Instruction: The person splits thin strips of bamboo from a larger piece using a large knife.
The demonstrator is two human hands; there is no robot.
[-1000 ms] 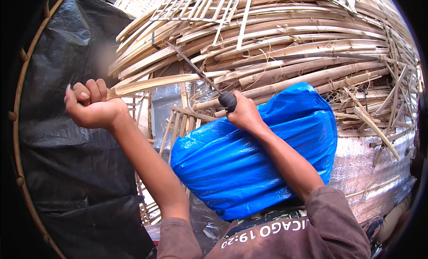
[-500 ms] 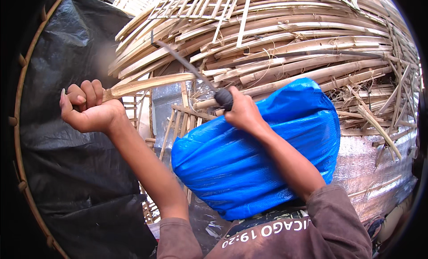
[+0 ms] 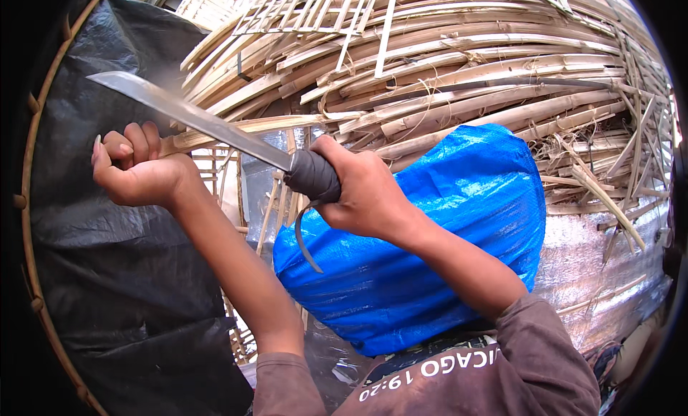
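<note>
My left hand (image 3: 147, 169) is closed round one end of a pale bamboo strip (image 3: 290, 122), which stretches away to the right toward the stacked bamboo. In my right hand (image 3: 369, 194) is a machete (image 3: 215, 131), gripped by its handle wrapped in black. Its long blade slants up and left, crossing in front of the strip in this view; whether it touches the strip I cannot tell. A loose dark strap hangs from the handle. Below my right forearm, a blue plastic sheet (image 3: 423, 273) covers my lap.
A large pile of split bamboo (image 3: 494, 65) fills the far side. Bamboo lattice (image 3: 308, 11) lies on top of it. Black plastic sheeting (image 3: 129, 273) hangs at the left beside a bamboo pole (image 3: 30, 201). Silvery sheeting (image 3: 609, 273) spreads at the right.
My right hand has come nearer and to the left, and the machete blade has swung leftward over the strip. My left hand has barely shifted, still holding the strip.
</note>
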